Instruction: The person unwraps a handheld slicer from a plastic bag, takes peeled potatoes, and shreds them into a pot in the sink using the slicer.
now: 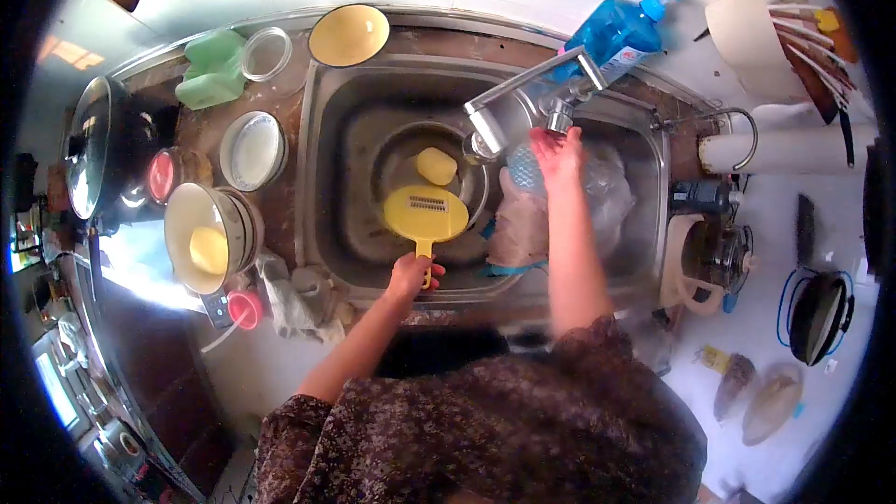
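A yellow hand grater [426,213] with a metal slotted panel is held by its handle in my left hand [411,277], over the left basin of the sink [322,177]. Just beyond the grater, a peeled potato [436,166] lies in a round metal bowl [385,157] in that basin. My right hand [558,159] reaches up to the chrome faucet [560,116], fingertips at its knob. The spout points left over the basin. No stream of water can be made out.
Clear plastic bags [611,191] fill the right basin. Behind the faucet stands a blue detergent bottle [616,33]. Stacked bowls [191,233], the top one with a yellow piece inside, sit left of the sink. A yellow bowl [349,35] rests at the back edge.
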